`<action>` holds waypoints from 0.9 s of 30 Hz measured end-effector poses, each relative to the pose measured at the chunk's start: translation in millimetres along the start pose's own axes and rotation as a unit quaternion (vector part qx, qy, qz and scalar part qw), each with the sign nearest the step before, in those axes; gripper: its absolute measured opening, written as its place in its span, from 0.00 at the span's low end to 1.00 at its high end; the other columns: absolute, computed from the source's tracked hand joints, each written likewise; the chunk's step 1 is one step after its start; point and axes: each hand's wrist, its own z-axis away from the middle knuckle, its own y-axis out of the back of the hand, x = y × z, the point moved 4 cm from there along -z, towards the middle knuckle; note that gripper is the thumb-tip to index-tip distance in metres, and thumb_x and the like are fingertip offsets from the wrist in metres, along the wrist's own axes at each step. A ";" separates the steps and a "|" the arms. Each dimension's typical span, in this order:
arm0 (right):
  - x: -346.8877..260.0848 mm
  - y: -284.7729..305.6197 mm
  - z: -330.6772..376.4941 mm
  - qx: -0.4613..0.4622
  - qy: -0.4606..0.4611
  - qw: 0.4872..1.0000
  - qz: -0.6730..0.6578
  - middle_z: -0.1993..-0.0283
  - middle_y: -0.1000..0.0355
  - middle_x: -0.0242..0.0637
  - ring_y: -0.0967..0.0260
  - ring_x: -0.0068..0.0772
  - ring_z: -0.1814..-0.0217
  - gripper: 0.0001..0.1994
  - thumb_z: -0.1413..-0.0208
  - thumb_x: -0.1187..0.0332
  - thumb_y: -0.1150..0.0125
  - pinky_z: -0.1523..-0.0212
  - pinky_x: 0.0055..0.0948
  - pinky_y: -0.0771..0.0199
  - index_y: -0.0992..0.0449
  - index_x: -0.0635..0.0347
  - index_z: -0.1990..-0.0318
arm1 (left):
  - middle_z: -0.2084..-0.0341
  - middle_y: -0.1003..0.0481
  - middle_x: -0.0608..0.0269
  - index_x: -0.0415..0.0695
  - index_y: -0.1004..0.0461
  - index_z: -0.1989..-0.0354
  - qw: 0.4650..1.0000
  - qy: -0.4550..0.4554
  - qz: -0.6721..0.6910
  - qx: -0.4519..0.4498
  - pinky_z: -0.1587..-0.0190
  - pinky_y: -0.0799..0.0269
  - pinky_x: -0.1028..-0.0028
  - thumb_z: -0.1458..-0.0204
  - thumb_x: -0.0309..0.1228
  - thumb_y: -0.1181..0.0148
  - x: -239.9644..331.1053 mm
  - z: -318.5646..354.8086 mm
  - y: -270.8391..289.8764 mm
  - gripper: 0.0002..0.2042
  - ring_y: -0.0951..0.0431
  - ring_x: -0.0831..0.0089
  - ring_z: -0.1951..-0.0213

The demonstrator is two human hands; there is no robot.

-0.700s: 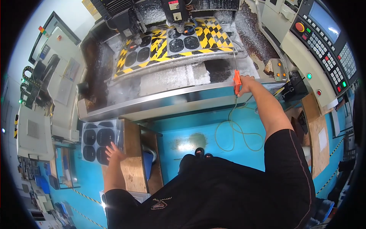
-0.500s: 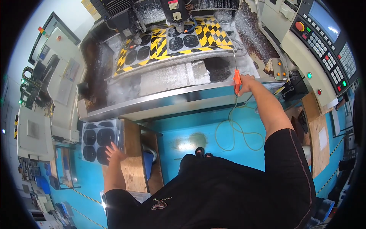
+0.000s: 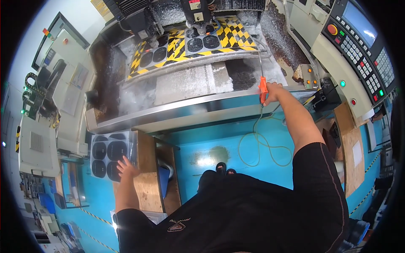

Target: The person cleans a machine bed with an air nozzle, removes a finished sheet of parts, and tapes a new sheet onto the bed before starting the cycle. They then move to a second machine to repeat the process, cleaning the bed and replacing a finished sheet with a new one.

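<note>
My right hand (image 3: 274,92) is wrapped round an orange air gun (image 3: 263,90) at the front edge of the machine. The gun's long thin metal nozzle (image 3: 261,63) points away toward the machine bed. My left hand (image 3: 128,168), fingers spread, rests at the right edge of a stack of clear sheets (image 3: 94,158) bearing black rounded panels (image 3: 117,151). Inside the machine, a bed with yellow-and-black striped tape (image 3: 177,48) carries more sheets with dark rounded panels (image 3: 195,44). Two spindle heads (image 3: 195,12) hang over it.
White chips and powder (image 3: 185,86) coat the machine's inside. At right stands a control panel (image 3: 356,46) with keys and a screen. The gun's yellowish hose (image 3: 257,145) loops on the blue floor. A wooden stand (image 3: 147,185) supports the sheet stack.
The striped bed has slid away from me, and the spindle heads have shifted slightly right. Both my hands stay where they were, the right still gripping the air gun.
</note>
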 end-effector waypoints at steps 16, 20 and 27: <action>-0.8 1.7 -0.7 0.008 0.005 1.000 0.000 0.40 0.30 0.42 0.40 0.46 0.32 0.55 0.77 0.48 0.17 0.33 0.45 0.46 0.37 0.54 0.34 | 0.26 0.79 0.51 0.57 0.84 0.27 0.999 0.026 -0.019 0.006 0.29 0.59 0.44 0.55 0.52 0.30 -1.7 -9.8 -4.0 0.64 0.73 0.49 0.25; -1.0 1.6 -1.4 0.013 0.001 1.000 -0.002 0.40 0.30 0.42 0.40 0.46 0.32 0.55 0.77 0.49 0.17 0.33 0.44 0.46 0.37 0.52 0.34 | 0.26 0.79 0.51 0.58 0.84 0.27 1.000 0.007 -0.003 0.004 0.29 0.58 0.44 0.57 0.53 0.29 -2.8 -16.7 -7.7 0.65 0.73 0.49 0.25; -2.4 -0.3 -1.9 0.002 0.009 1.000 -0.006 0.40 0.30 0.42 0.41 0.47 0.32 0.56 0.78 0.48 0.16 0.33 0.44 0.46 0.37 0.52 0.34 | 0.26 0.79 0.52 0.61 0.87 0.28 1.000 0.012 -0.006 0.011 0.30 0.56 0.42 0.59 0.54 0.27 -3.2 -16.9 -8.5 0.68 0.71 0.49 0.25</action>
